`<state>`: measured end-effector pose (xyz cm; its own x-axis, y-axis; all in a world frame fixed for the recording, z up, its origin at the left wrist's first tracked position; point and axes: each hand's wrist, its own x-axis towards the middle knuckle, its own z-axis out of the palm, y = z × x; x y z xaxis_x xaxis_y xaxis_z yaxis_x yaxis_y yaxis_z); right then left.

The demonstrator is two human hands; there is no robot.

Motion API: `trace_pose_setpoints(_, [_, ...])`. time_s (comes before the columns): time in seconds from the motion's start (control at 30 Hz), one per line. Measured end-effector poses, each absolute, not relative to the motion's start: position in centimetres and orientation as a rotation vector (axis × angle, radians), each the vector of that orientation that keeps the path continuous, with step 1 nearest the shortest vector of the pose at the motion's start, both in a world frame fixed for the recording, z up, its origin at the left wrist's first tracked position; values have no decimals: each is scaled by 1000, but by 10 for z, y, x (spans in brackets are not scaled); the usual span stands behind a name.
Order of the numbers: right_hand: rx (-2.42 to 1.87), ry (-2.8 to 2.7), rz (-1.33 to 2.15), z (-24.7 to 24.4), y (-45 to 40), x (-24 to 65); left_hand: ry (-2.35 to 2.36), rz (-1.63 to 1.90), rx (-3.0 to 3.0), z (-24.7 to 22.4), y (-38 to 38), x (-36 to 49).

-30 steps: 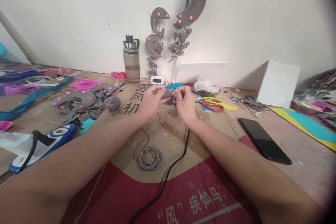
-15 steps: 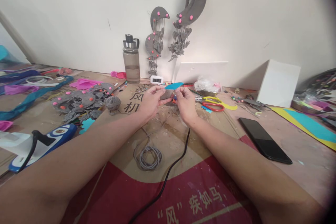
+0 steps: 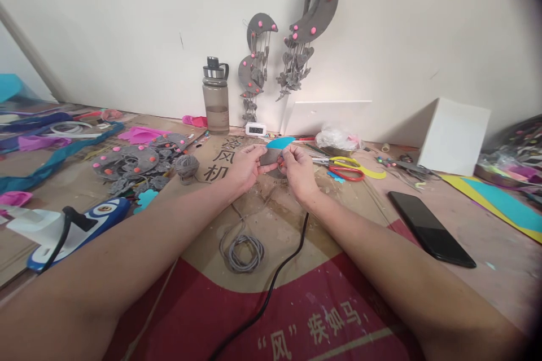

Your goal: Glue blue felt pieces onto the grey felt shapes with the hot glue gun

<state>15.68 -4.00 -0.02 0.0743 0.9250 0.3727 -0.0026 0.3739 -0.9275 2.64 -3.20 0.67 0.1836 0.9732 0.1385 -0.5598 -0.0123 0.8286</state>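
Over the cardboard, my left hand (image 3: 245,169) pinches the left end of a grey felt piece (image 3: 268,157), its fingers stretched under it. A blue curved piece (image 3: 279,142) stands along the top edge of the felt. My right hand (image 3: 300,172) is closed on the right end of both pieces. By its fingertips is a small orange and blue thing, too small to name. Below the hands, a coil of grey yarn (image 3: 245,254) lies in front, and a black cord (image 3: 277,276) runs up under my right wrist. Scissors (image 3: 345,168) with yellow and red handles lie right of my right hand.
A bottle (image 3: 215,98), a small digital clock (image 3: 256,129) and grey felt moon hangings (image 3: 315,17) are at the wall. Left are a yarn ball (image 3: 186,169), felt pieces (image 3: 131,162) and a blue-white stand (image 3: 101,211). A phone (image 3: 429,228) lies right.
The view has shifted slightly, so the scene sits a little further right. The blue piece now looks wider and tilted between my fingers. Both hands keep their hold.
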Motion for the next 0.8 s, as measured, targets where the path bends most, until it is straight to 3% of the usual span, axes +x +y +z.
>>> trace_pose_setpoints(0.8, [-944, -1236, 860, -6, -39, 156, 531, 1298, 931, 7, -29, 23])
